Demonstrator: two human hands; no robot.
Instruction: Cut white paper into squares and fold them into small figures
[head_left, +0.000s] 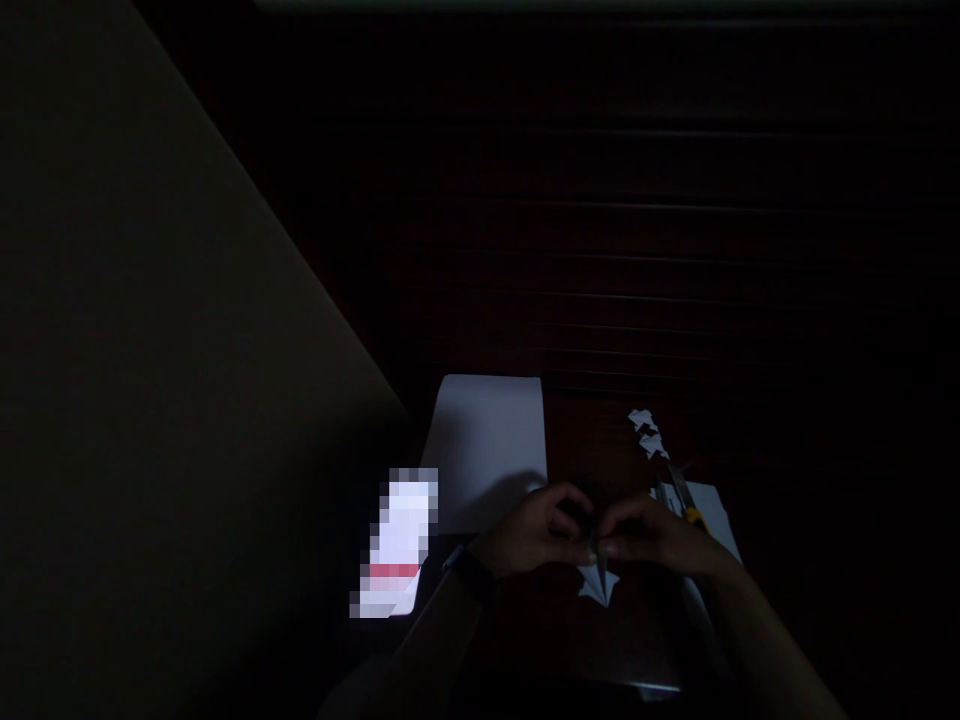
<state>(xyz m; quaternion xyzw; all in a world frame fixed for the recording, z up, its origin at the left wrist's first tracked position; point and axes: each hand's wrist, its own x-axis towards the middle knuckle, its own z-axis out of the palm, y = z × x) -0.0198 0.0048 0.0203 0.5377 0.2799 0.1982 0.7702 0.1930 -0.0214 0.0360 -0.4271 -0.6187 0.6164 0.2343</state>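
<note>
The scene is very dark. My left hand [541, 528] and my right hand [651, 535] meet over a dark table, fingertips pinched together on a small folded white paper piece [598, 581] that hangs just below them. A dark band sits on my left wrist. Both hands have curled fingers.
A white paper sheet [491, 445] lies behind my left hand. Two small folded paper shapes [648, 433] rest at the back right. A yellow-handled cutter [686, 498] lies on another white sheet [716, 515] by my right hand. A bright blurred rectangle [397, 545] glows at the left. A wall rises on the left.
</note>
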